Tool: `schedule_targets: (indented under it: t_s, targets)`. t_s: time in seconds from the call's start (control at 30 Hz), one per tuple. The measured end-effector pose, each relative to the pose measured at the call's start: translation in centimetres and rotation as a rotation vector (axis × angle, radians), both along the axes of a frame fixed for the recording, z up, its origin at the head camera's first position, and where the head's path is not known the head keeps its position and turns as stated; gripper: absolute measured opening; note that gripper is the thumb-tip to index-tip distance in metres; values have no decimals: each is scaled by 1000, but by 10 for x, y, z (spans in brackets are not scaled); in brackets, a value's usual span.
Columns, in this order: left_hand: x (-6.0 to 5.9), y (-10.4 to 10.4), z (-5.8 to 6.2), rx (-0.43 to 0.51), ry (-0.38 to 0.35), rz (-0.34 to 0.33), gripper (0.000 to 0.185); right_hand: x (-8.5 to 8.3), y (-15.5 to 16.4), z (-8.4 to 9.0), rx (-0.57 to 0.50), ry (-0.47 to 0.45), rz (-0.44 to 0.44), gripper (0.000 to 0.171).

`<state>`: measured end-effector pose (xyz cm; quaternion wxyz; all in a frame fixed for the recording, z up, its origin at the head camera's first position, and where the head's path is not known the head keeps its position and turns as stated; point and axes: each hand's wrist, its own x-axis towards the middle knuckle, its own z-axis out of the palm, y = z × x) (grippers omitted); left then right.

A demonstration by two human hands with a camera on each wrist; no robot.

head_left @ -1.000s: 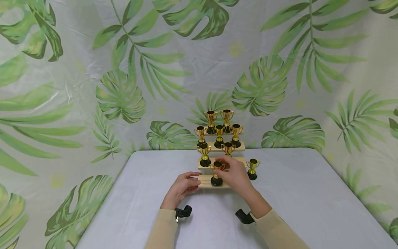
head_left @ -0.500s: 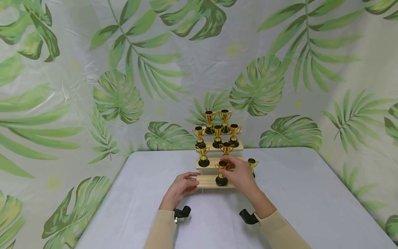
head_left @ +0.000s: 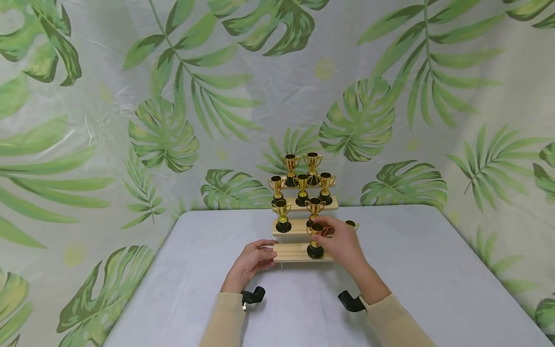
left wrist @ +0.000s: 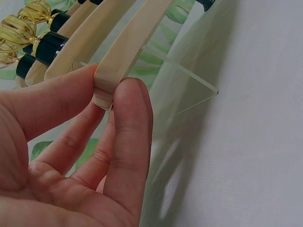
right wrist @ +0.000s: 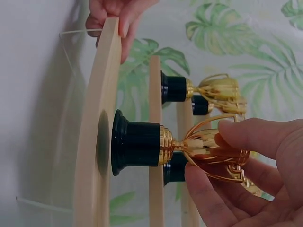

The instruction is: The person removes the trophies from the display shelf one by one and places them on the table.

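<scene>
R hand (head_left: 342,243) fingers pinch trophy (head_left: 315,239) cup, base on bottom shelf (head_left: 291,252); L hand (head_left: 250,262) pinches shelf end; next: let go w/o tipping.

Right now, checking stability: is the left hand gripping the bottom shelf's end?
Yes, the left hand pinches the end of the lowest wooden shelf between thumb and fingers.

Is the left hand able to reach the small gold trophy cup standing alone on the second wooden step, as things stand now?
Probably yes. The left hand pinches the end of the lowest wooden step, just below the gold trophy cup with its black base. Nothing stands between them; the hand must release the step first.
</scene>
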<state>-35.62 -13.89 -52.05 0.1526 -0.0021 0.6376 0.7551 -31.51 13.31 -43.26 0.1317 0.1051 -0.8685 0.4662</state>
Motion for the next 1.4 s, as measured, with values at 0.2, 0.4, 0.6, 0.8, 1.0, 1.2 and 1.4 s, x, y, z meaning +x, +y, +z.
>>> schedule_targets:
  t_s: [0.2, 0.4, 0.6, 0.8, 1.0, 1.2, 1.4]
  targets:
    - [0, 0, -1, -1, 9, 1, 45, 0, 8, 1, 12, 13, -11, 41]
    - [1, 1, -1, -5, 22, 1, 45, -2, 15, 2, 43, 41, -38, 40]
    - [1, 1, -1, -1, 14, -2, 46, -2, 24, 1, 74, 47, -58, 41]
    - [1, 1, -2, -13, 23, 0, 48, -1, 35, 2, 65, 38, -83, 40]
    - [1, 0, -2, -14, 22, 7, 47, -1, 46, 2, 80, 62, -100, 39]
    - [1, 0, -2, -5, 13, 9, 49, -2, 55, -2, 82, 46, -121, 39]
    - [2, -1, -1, -9, 20, -3, 47, -2, 65, -5, 81, 62, -133, 39]
